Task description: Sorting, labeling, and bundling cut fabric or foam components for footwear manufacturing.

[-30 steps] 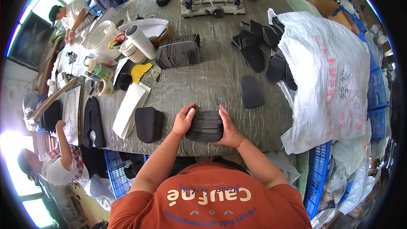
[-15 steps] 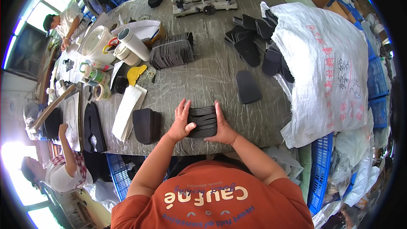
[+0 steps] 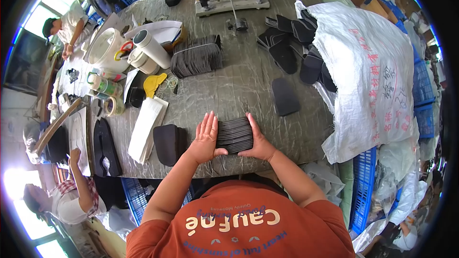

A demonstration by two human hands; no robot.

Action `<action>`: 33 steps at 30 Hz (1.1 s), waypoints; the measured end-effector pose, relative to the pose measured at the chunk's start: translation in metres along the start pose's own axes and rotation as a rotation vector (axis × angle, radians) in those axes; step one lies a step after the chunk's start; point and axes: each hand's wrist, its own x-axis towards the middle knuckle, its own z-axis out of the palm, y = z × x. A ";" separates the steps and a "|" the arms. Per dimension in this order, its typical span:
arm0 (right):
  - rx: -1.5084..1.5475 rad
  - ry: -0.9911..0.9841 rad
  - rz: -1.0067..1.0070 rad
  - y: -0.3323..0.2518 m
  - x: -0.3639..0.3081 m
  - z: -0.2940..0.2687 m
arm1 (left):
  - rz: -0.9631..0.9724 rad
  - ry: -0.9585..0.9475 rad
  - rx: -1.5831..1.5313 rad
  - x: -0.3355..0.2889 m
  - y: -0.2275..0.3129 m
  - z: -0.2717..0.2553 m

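two hands, left hand (image 3: pixel 205 138) and right hand (image 3: pixel 258 141), fingers pressing one stack of black pads (image 3: pixel 234 135).

Dark grey stack (image 3: pixel 234 135), grey crinkled table (image 3: pixel 239 83), white sack (image 3: pixel 370 71), blue crates (image 3: pixel 363 196).

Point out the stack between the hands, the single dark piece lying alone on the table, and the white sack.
Stack (image 3: pixel 234 135), head view: middle of its top edges.
Single piece (image 3: pixel 285 96), head view: centre of its flat face.
White sack (image 3: pixel 368 67), head view: middle of its upper side.
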 end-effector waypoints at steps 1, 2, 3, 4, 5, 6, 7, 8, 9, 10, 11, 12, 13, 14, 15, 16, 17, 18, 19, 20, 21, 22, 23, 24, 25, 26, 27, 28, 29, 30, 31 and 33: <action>0.037 -0.005 0.016 -0.001 0.000 0.000 | -0.016 -0.139 0.056 0.003 0.010 -0.014; 0.035 -0.001 0.021 -0.001 0.000 0.002 | -0.031 -0.279 0.112 0.005 0.017 -0.022; 0.018 0.006 0.028 -0.003 0.002 0.003 | -0.030 -0.278 0.110 0.006 0.021 -0.026; 0.001 0.014 0.035 -0.005 0.002 0.003 | -0.026 -0.333 0.185 0.007 0.024 -0.029; -0.002 0.016 0.036 -0.007 0.002 0.004 | -0.020 -0.387 0.260 0.008 0.026 -0.029; 0.009 0.045 0.033 -0.010 0.003 0.007 | 0.033 -0.282 0.304 0.006 0.023 -0.024; 0.018 0.075 0.030 -0.012 0.003 0.008 | 0.037 -0.280 0.304 0.007 0.021 -0.018; 0.013 0.079 0.029 -0.016 0.002 0.009 | 0.025 -0.240 0.263 0.010 0.018 -0.012; 0.021 0.050 0.094 -0.018 0.000 0.007 | 0.019 -0.201 0.220 0.014 0.018 -0.009; 0.028 0.023 0.160 -0.021 -0.002 0.006 | 0.013 -0.184 0.219 0.015 0.017 -0.008; 0.019 0.035 0.160 -0.024 -0.005 0.012 | 0.028 -0.179 0.217 0.019 0.016 -0.006; -0.123 0.112 0.110 -0.028 -0.009 0.023 | -0.093 -0.187 0.124 0.027 0.016 -0.006; -0.264 0.186 0.058 -0.033 -0.013 0.039 | -0.217 -0.195 0.033 0.033 0.016 -0.006; -0.398 0.248 -0.012 -0.044 -0.015 0.059 | -0.265 -0.088 0.020 0.036 0.009 0.000; -0.461 0.249 -0.130 -0.057 -0.018 0.074 | -0.255 -0.080 0.019 0.039 -0.002 0.006; -0.482 0.116 -0.196 -0.073 -0.018 0.085 | -0.383 0.040 -0.224 0.044 -0.013 0.008; -0.501 -0.020 -0.261 -0.083 -0.017 0.090 | -0.507 0.159 -0.470 0.048 -0.023 0.010; -0.516 -0.004 -0.258 -0.083 -0.017 0.088 | -0.520 0.150 -1.062 0.054 -0.024 -0.001; -0.447 0.004 -0.291 -0.083 -0.016 0.084 | -0.774 0.071 -1.411 0.055 -0.026 -0.008; -0.376 0.009 -0.326 -0.082 -0.015 0.080 | -0.727 0.011 -1.564 0.051 -0.037 -0.005; -0.363 0.238 -0.243 -0.079 -0.012 0.070 | -0.677 -0.036 -1.715 0.041 -0.046 0.000; -0.347 0.479 -0.140 -0.071 -0.013 0.055 | -0.684 -0.066 -1.716 0.033 -0.030 -0.006; -0.298 0.740 0.038 -0.060 -0.011 0.036 | -0.693 -0.093 -1.718 0.022 -0.011 -0.012; -0.164 0.962 0.234 -0.042 -0.006 0.017 | -0.669 -0.104 -1.712 0.008 -0.005 -0.006; -0.129 1.082 0.379 -0.025 -0.002 -0.010 | -0.634 -0.192 -1.708 -0.004 -0.001 -0.002; -0.390 1.091 0.466 -0.018 0.000 -0.038 | -0.708 -0.185 -1.638 -0.014 0.008 0.000; -0.471 1.174 0.559 -0.010 0.005 -0.058 | -0.772 -0.181 -1.567 -0.017 0.016 0.002; -0.551 1.250 0.647 -0.006 0.009 -0.071 | -0.726 -0.210 -1.480 -0.018 0.015 0.005; -0.535 1.232 0.644 0.002 0.011 -0.079 | -0.743 -0.191 -1.471 -0.017 0.013 0.006; -0.826 0.950 0.599 0.005 0.011 -0.087 | -0.791 -0.218 -1.405 -0.015 0.013 0.003; -1.097 0.645 0.532 0.001 0.015 -0.091 | -0.841 -0.238 -1.344 -0.015 0.012 0.000; -1.194 0.421 0.512 -0.002 0.015 -0.096 | -0.850 -0.259 -1.312 -0.012 0.012 -0.013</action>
